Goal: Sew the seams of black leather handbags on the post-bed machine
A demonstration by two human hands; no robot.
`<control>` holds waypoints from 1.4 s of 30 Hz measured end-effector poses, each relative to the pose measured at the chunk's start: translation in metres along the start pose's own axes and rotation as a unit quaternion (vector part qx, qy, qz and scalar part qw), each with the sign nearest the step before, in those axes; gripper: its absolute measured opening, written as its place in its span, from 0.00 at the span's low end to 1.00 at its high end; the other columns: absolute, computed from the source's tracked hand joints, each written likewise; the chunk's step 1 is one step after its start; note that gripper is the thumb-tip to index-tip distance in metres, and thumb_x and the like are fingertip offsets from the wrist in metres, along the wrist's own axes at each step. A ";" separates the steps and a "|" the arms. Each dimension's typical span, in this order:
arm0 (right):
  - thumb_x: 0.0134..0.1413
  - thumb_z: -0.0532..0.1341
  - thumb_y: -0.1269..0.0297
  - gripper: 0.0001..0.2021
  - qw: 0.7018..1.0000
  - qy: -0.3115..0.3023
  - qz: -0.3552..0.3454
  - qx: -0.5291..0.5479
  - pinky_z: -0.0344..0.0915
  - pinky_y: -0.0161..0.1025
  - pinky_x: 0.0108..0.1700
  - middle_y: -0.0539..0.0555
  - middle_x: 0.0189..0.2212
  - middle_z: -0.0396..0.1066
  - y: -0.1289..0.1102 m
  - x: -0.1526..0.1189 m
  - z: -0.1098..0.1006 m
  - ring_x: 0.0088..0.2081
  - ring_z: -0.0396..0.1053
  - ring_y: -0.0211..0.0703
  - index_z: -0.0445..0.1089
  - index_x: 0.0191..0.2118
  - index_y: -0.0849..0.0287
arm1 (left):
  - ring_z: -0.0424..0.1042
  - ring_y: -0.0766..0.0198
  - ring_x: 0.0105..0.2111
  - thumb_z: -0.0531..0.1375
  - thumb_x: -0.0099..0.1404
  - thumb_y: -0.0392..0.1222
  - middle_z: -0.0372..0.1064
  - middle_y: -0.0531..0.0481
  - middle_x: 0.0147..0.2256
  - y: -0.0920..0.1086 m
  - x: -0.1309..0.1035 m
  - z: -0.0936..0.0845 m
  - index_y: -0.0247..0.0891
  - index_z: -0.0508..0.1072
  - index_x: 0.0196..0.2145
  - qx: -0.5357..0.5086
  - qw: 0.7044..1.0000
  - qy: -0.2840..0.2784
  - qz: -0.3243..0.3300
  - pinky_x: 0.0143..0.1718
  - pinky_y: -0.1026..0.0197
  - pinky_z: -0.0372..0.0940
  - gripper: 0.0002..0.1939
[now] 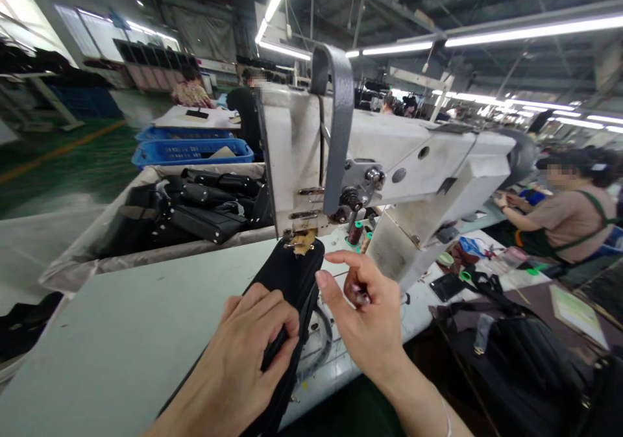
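Note:
A long black bag [272,268] lies slantwise on the pale sewing table, its far end under the head of a white industrial sewing machine [294,151]. My left hand [257,346] grips the bag's near part, fingers curled over its edge and thumb against the side. Just right of the bag's far end is my right hand [365,300], thumb and forefinger held apart. Its other fingers curl toward the palm around something small and shiny that I cannot make out. The needle area is partly hidden by machine parts and a piece of tan material [302,242].
A fabric-lined bin [97,249] of black bags stands behind the table, with blue crates [195,153] beyond. Thread spools [355,232] stand under the machine arm. A phone [446,286] and another black bag [516,352] lie to the right. A co-worker [569,210] sits at far right.

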State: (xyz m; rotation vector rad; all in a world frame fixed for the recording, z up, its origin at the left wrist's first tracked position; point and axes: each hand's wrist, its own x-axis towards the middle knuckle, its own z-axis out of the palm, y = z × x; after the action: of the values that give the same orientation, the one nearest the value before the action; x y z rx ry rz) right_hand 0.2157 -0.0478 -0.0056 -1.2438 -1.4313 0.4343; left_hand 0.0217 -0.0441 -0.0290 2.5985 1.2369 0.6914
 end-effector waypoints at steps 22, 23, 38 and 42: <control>0.70 0.53 0.51 0.13 0.981 -0.169 0.089 -0.032 0.60 0.39 0.39 0.50 0.35 0.69 0.029 -0.019 -0.001 0.37 0.68 0.42 0.66 0.49 0.53 | 0.65 0.63 0.30 0.49 0.75 0.51 0.62 0.50 0.28 -0.006 -0.016 -0.018 0.41 0.67 0.32 -0.407 0.906 -0.003 -0.119 0.32 0.60 0.63 0.17; 0.71 0.53 0.52 0.13 0.979 -0.186 0.076 -0.044 0.60 0.40 0.40 0.50 0.36 0.69 0.031 -0.023 -0.001 0.38 0.68 0.42 0.67 0.46 0.54 | 0.65 0.62 0.31 0.49 0.74 0.53 0.62 0.49 0.28 -0.008 -0.017 -0.018 0.41 0.68 0.32 -0.440 0.887 0.022 -0.137 0.33 0.59 0.64 0.18; 0.67 0.60 0.52 0.12 0.972 -0.211 0.002 -0.099 0.55 0.37 0.35 0.49 0.33 0.71 0.024 -0.042 -0.001 0.34 0.68 0.39 0.70 0.42 0.55 | 0.62 0.60 0.37 0.45 0.76 0.48 0.61 0.48 0.33 -0.004 -0.024 -0.012 0.41 0.68 0.37 -0.560 0.816 0.049 -0.138 0.43 0.55 0.58 0.17; 0.66 0.60 0.51 0.13 0.976 -0.196 0.011 -0.092 0.53 0.37 0.34 0.48 0.32 0.71 0.019 -0.047 0.007 0.32 0.67 0.37 0.72 0.39 0.56 | 0.62 0.61 0.37 0.44 0.76 0.46 0.60 0.48 0.33 -0.002 -0.021 -0.011 0.40 0.67 0.37 -0.555 0.820 0.057 -0.126 0.42 0.55 0.59 0.16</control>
State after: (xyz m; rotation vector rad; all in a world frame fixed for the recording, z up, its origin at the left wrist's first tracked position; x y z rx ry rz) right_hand 0.2083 -0.0775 -0.0460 -1.3748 -1.8262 0.5983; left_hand 0.0033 -0.0591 -0.0273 1.4136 0.7694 1.0817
